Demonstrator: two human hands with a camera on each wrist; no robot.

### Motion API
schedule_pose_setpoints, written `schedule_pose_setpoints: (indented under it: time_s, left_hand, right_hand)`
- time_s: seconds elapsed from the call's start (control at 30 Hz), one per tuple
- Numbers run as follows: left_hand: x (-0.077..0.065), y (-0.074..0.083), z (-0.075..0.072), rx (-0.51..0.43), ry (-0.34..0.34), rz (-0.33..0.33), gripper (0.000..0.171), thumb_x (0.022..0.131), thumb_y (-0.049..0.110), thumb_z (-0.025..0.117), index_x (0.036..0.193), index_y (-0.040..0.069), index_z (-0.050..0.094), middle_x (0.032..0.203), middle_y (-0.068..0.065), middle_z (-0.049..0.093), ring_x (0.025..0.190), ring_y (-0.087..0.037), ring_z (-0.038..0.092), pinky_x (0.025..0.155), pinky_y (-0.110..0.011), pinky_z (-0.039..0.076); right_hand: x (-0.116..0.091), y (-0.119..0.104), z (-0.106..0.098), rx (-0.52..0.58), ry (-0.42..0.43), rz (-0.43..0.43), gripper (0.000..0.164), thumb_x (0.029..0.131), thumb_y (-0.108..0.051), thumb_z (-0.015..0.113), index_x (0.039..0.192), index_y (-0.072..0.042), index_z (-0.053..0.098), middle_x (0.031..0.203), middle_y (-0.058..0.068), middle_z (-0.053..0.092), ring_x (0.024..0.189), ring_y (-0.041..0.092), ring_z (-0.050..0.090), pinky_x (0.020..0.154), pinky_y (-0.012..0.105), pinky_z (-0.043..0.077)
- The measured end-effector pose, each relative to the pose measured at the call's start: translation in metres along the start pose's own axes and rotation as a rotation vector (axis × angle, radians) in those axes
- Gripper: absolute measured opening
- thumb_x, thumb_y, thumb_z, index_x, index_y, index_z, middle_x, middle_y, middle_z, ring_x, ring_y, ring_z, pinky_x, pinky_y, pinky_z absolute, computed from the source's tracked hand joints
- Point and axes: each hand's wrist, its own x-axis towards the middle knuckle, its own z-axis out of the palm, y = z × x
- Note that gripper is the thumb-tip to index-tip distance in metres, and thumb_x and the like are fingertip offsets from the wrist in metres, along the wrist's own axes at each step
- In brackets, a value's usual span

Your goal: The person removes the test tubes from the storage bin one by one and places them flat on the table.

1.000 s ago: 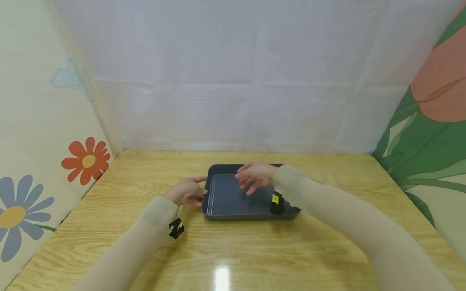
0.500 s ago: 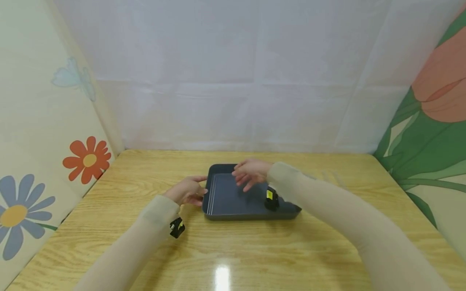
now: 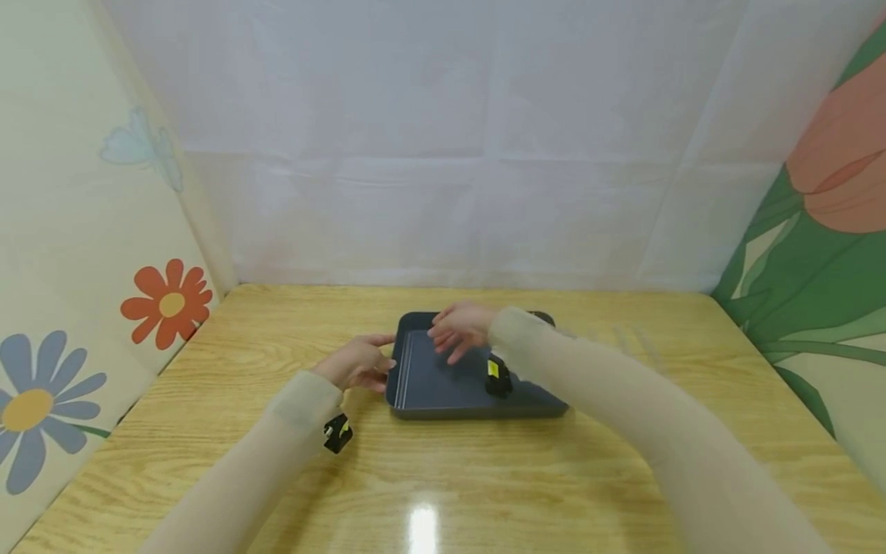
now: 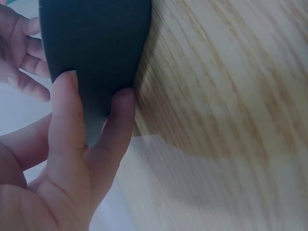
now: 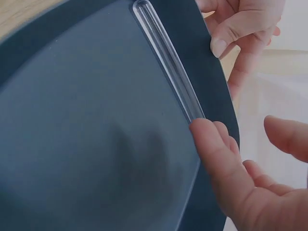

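Observation:
A dark blue-grey rectangular tray (image 3: 450, 377) stands on the table. A clear tube (image 5: 168, 60) with a rounded end lies in it, along the left inner side. My left hand (image 3: 356, 363) is at the tray's left end, fingertips touching the outer wall (image 4: 96, 43), thumb at the rim. Over the far part of the tray is my right hand (image 3: 462, 327), its fingers loosely spread with nothing in them. One finger of it overlaps the tube's lower end in the right wrist view.
Two faint clear strips (image 3: 637, 342) lie on the wood-grain table (image 3: 484, 485), right of the tray, partly behind the right forearm. A white cloth (image 3: 443, 154) hangs behind the table. Flower-patterned panels (image 3: 69, 231) stand at both sides.
My right hand has moved left over the tray, toward the side with the tube. My left hand has stayed at the tray's left end, and the tray has hardly shifted.

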Motion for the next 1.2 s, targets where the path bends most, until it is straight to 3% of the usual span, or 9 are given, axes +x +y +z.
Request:
schedule_pose_setpoints:
  time_s: [0.17, 0.4, 0.53, 0.6, 0.77, 0.87, 1.0, 1.2]
  left_hand:
    - [0.001, 0.001, 0.001, -0.003, 0.010, -0.005, 0.064, 0.095, -0.008, 0.049, 0.153, 0.006, 0.027, 0.102, -0.019, 0.061, 0.073, -0.021, 0.062, 0.050, -0.023, 0.054]
    - [0.002, 0.000, -0.001, -0.007, -0.003, -0.008, 0.065, 0.095, -0.008, 0.048, 0.154, 0.007, 0.025, 0.104, -0.019, 0.059, 0.074, -0.020, 0.061, 0.051, -0.023, 0.054]
    - [0.002, 0.000, -0.002, -0.002, -0.010, -0.004, 0.065, 0.096, -0.007, 0.049, 0.154, 0.005, 0.023, 0.104, -0.019, 0.058, 0.074, -0.020, 0.060, 0.053, -0.023, 0.055]
    - [0.002, 0.000, -0.001, -0.007, -0.009, -0.007, 0.065, 0.095, -0.008, 0.049, 0.154, 0.005, 0.024, 0.103, -0.019, 0.059, 0.075, -0.020, 0.061, 0.053, -0.023, 0.055]
    - [0.002, 0.000, -0.001, -0.015, 0.002, -0.022, 0.065, 0.095, -0.008, 0.050, 0.154, 0.007, 0.026, 0.106, -0.019, 0.059, 0.079, -0.022, 0.062, 0.053, -0.024, 0.055]
    - [0.003, 0.000, -0.001, -0.011, 0.009, -0.032, 0.065, 0.096, -0.008, 0.049, 0.154, 0.008, 0.026, 0.111, -0.020, 0.058, 0.081, -0.022, 0.061, 0.053, -0.024, 0.055]
    - [0.003, 0.000, -0.002, -0.003, 0.016, -0.043, 0.064, 0.096, -0.007, 0.049, 0.154, 0.010, 0.027, 0.117, -0.022, 0.057, 0.081, -0.022, 0.062, 0.053, -0.023, 0.055]
    - [0.004, -0.001, -0.001, -0.006, 0.004, -0.022, 0.065, 0.095, -0.008, 0.049, 0.154, 0.007, 0.026, 0.110, -0.020, 0.058, 0.077, -0.021, 0.061, 0.054, -0.024, 0.055]
  right_hand:
    - [0.005, -0.001, 0.008, 0.025, -0.008, 0.014, 0.051, 0.097, -0.002, 0.055, 0.144, 0.007, 0.036, 0.133, 0.031, 0.050, 0.118, 0.040, 0.055, 0.087, 0.051, 0.054]
    - [0.015, 0.001, 0.018, 0.075, 0.007, 0.020, 0.050, 0.096, 0.003, 0.051, 0.143, 0.009, 0.034, 0.133, 0.034, 0.047, 0.120, 0.044, 0.051, 0.092, 0.056, 0.050]
    - [0.024, 0.006, 0.022, 0.083, 0.025, 0.018, 0.055, 0.093, 0.004, 0.054, 0.144, 0.007, 0.032, 0.128, 0.032, 0.050, 0.112, 0.042, 0.057, 0.084, 0.055, 0.054]
    - [0.039, 0.014, 0.020, 0.111, 0.004, 0.017, 0.055, 0.089, 0.006, 0.059, 0.140, 0.007, 0.036, 0.118, 0.033, 0.054, 0.102, 0.041, 0.062, 0.076, 0.054, 0.057]
    - [0.050, 0.020, 0.024, 0.124, 0.018, 0.059, 0.034, 0.088, 0.008, 0.056, 0.121, 0.014, 0.051, 0.105, 0.032, 0.058, 0.094, 0.041, 0.064, 0.076, 0.053, 0.057]
    - [0.037, 0.015, 0.032, 0.093, 0.045, 0.077, 0.029, 0.092, 0.006, 0.051, 0.119, 0.015, 0.053, 0.109, 0.030, 0.059, 0.097, 0.038, 0.063, 0.080, 0.051, 0.056]
    - [0.029, 0.012, 0.036, 0.105, 0.034, 0.101, 0.034, 0.093, 0.005, 0.051, 0.126, 0.015, 0.049, 0.109, 0.029, 0.059, 0.093, 0.035, 0.063, 0.083, 0.051, 0.056]
    - [0.027, 0.009, 0.039, 0.114, 0.022, 0.123, 0.040, 0.096, 0.001, 0.051, 0.133, 0.014, 0.043, 0.115, 0.031, 0.059, 0.091, 0.034, 0.062, 0.087, 0.053, 0.053]
